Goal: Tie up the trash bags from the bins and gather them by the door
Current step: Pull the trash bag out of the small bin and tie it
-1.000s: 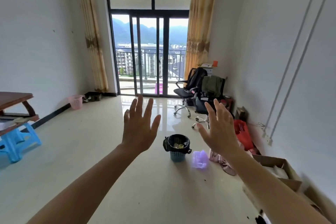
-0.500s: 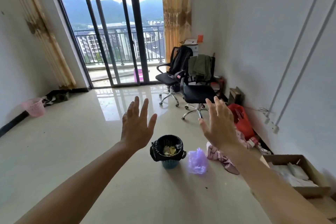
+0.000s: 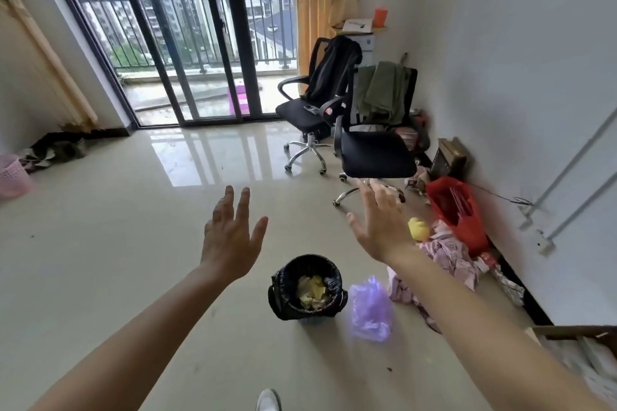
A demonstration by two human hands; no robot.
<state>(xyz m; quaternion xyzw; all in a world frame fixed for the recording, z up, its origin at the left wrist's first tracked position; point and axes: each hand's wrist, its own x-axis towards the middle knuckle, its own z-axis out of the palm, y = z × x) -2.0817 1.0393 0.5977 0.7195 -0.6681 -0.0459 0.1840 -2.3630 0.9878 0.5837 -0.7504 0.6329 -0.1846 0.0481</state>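
A small bin lined with a black trash bag (image 3: 283, 297) stands on the tiled floor ahead of me, with yellowish scraps inside. A crumpled purple plastic bag (image 3: 370, 310) lies just right of it. My left hand (image 3: 230, 237) is stretched out above and left of the bin, fingers spread, holding nothing. My right hand (image 3: 380, 223) reaches forward above and right of the bin, also spread and empty. A pink bin (image 3: 11, 175) stands at the far left by the wall.
Two black office chairs (image 3: 374, 150) stand at the right near the glass balcony doors (image 3: 187, 43). A red bag (image 3: 457, 213), pink cloth (image 3: 447, 257) and a cardboard box (image 3: 577, 340) lie along the right wall. My white shoe (image 3: 268, 400) shows at the bottom.
The view has moved closer to the black-bagged bin and tilted down. Both hands stay outstretched and empty, now nearer above the bin.
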